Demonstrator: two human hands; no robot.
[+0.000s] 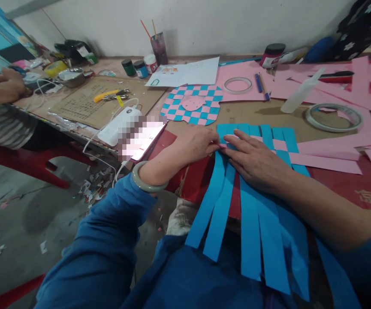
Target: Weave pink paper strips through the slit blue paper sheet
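Blue paper strips [249, 227] hang over the table's front edge from a partly woven blue and pink sheet [281, 145]. My left hand [195, 141], with a bangle on its wrist, pinches the left end of a pink strip at the sheet's left side. My right hand [252, 159] lies on the weave just right of it, fingers stretched out and pressing the paper down. Pink strips [328, 161] stick out to the right of the weave. Behind it lies a finished-looking blue and pink checkered piece [193, 103] with a pink round patch.
A lit phone [146, 139] and a white power bank [121, 124] lie left of my hands. Tape rolls [333, 117], a glue bottle [303, 92], pens [262, 86] and paint jars [140, 68] stand or lie behind. Another person's arm [1, 88] rests at the far left.
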